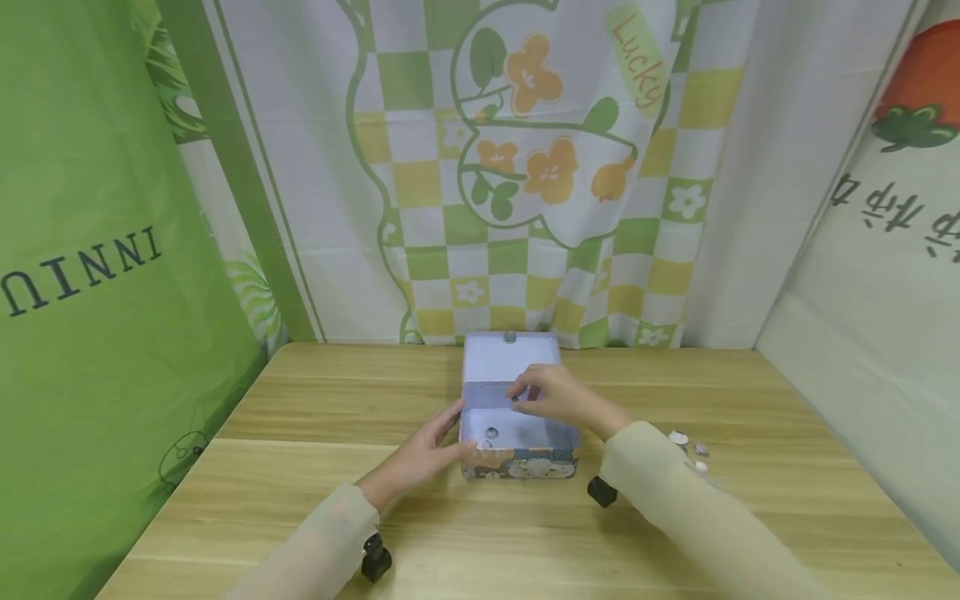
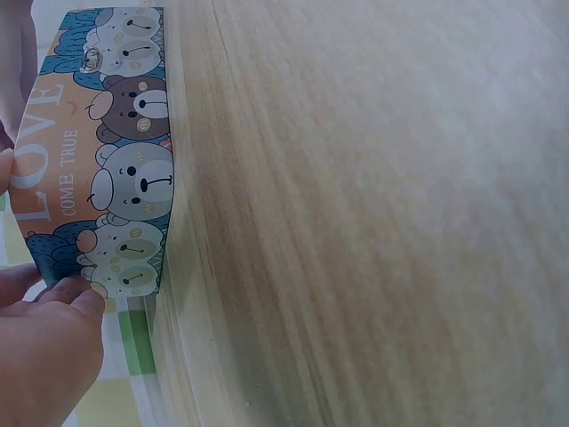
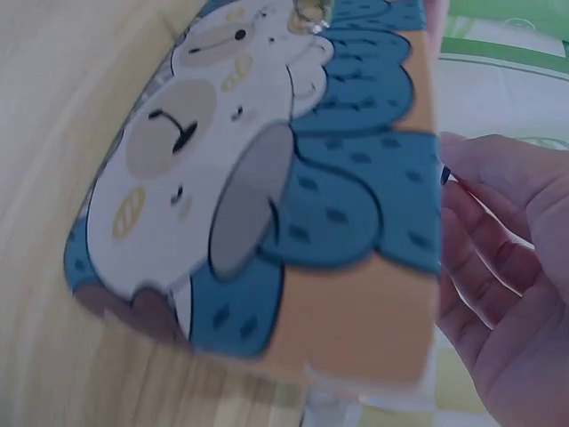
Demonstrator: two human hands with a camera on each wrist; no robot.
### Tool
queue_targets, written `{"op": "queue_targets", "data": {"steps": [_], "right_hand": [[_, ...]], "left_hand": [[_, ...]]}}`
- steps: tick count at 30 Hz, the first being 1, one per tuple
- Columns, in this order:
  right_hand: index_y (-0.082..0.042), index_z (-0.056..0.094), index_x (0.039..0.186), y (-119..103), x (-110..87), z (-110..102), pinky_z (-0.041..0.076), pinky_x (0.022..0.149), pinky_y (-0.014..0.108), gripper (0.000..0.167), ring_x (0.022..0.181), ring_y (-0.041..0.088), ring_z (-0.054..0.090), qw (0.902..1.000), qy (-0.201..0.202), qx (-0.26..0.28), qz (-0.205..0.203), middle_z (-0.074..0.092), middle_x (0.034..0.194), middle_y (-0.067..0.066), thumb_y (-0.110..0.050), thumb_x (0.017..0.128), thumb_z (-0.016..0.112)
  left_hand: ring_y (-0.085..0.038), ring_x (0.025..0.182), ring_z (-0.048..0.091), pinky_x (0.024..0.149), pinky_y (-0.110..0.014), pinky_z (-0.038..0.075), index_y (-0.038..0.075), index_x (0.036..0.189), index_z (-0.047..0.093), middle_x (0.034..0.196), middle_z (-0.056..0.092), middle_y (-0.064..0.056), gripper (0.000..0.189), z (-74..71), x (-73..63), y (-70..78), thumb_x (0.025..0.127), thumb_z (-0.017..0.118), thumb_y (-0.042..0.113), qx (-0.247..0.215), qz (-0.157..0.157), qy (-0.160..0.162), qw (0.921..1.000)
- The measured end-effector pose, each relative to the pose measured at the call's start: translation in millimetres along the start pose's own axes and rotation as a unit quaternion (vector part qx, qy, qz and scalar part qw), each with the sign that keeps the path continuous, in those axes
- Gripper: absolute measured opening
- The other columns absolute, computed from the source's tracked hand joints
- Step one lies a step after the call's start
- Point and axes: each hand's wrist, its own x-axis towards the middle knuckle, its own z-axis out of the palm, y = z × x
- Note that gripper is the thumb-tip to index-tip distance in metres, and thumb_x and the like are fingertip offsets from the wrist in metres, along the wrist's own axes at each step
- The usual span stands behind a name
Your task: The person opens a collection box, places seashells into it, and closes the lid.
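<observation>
A hinged tin box [image 1: 519,465] printed with cartoon bears stands on the table, its lid [image 1: 510,357] raised and leaning back. My left hand [image 1: 420,457] holds the box at its left end, the thumb by the front corner. In the left wrist view, the fingers [image 2: 76,294] touch the printed side. Over the box's inside, my right hand [image 1: 558,395] pinches a small dark thing [image 3: 446,175] between thumb and fingers; most of it is hidden, so its kind cannot be told. One small round shiny piece [image 1: 491,432] lies inside the box at the left.
Several small round whitish pieces [image 1: 678,437] lie on the wooden table [image 1: 360,392] to the right, partly behind the right sleeve. A patterned curtain [image 1: 420,183] hangs behind the table's back edge. Green cloth [image 1: 90,375] hangs along the left, pale cloth [image 1: 885,350] along the right.
</observation>
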Motion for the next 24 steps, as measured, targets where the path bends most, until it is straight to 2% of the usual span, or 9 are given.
{"op": "queue_targets", "data": {"steps": [5,11,14,18,24], "right_hand": [[-0.003,0.074,0.11,-6,11.7,10,0.056,0.076,0.026,0.021,0.086,0.014,0.064,0.9998,-0.015,0.001,0.01,0.07,0.104,0.003,-0.014,0.092,0.073],[-0.003,0.075,0.11,-9,24.3,21,0.056,0.077,0.024,0.02,0.086,0.013,0.064,0.9994,-0.026,0.004,0.024,0.07,0.103,0.003,-0.012,0.092,0.074],[-0.003,0.075,0.11,-8,29.6,25,0.056,0.078,0.024,0.02,0.086,0.013,0.064,0.9991,-0.031,0.001,0.028,0.07,0.103,0.003,-0.012,0.092,0.074],[-0.002,0.074,0.111,-9,34.1,27,0.056,0.08,0.026,0.021,0.088,0.015,0.065,0.9987,-0.038,0.0,0.033,0.07,0.104,0.004,-0.011,0.092,0.074],[-0.002,0.074,0.111,-11,38.2,28,0.057,0.08,0.027,0.022,0.089,0.016,0.066,0.9987,-0.037,-0.006,0.035,0.07,0.104,0.006,-0.011,0.092,0.074]], "left_hand": [[-0.038,0.15,0.015,0.12,-0.054,0.013,0.0,0.159,0.015,0.165,0.012,-0.02,0.075,-0.9,0.0,-1.3,0.102,0.061,0.017,-0.006,-0.009,-0.004,0.9999],[-0.036,0.15,0.015,0.12,-0.053,0.014,0.003,0.16,0.014,0.165,0.011,-0.018,0.079,-1.4,-0.7,-1.2,0.101,0.062,0.024,-0.004,-0.011,-0.006,0.9999],[-0.038,0.15,0.016,0.12,-0.054,0.014,0.002,0.16,0.014,0.165,0.011,-0.018,0.077,-1.3,-1.0,-1.3,0.102,0.061,0.021,0.001,-0.014,-0.003,0.9999],[-0.039,0.149,0.017,0.12,-0.054,0.014,0.001,0.159,0.015,0.165,0.012,-0.019,0.075,-0.5,-0.9,0.1,0.102,0.06,0.015,-0.001,-0.013,0.001,0.9999],[-0.038,0.149,0.017,0.12,-0.054,0.014,0.002,0.16,0.014,0.165,0.011,-0.017,0.078,-0.4,-1.8,1.0,0.101,0.062,0.021,-0.004,-0.016,-0.003,0.9999]]}}
